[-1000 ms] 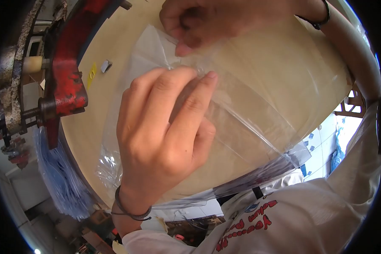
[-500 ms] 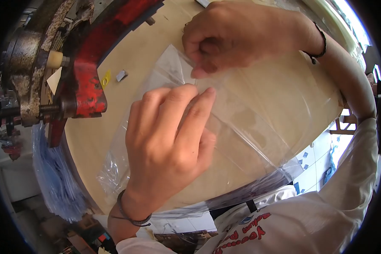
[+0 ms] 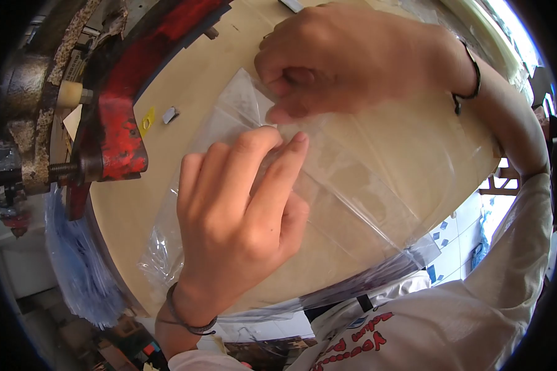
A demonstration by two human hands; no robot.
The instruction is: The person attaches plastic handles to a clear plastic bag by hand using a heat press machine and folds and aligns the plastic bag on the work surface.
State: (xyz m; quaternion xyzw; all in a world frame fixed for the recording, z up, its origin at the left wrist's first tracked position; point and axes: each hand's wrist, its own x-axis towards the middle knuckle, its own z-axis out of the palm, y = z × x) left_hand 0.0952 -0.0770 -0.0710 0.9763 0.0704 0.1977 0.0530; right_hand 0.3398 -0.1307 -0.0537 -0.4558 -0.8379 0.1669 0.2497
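Note:
Clear plastic sheeting (image 3: 365,210) lies creased over the pale tabletop. My left hand (image 3: 235,213) rests palm down on it, fingers apart and fingertips near the sheet's upper part. Just above those fingertips is my right hand (image 3: 353,62), slightly blurred, its fingers curled in and its thumb side close to the plastic. Whatever is between its fingers is too small or hidden to make out.
A red metal machine arm (image 3: 120,117) reaches over the table's left side. Near it lie a yellow scrap (image 3: 147,121) and a small grey piece (image 3: 170,115). A bundle of clear plastic strips (image 3: 83,266) hangs off the left edge.
The view has shifted, showing more of the table's far side than a second ago. My right hand has moved slightly over the sheet, while my left hand keeps its spread pose.

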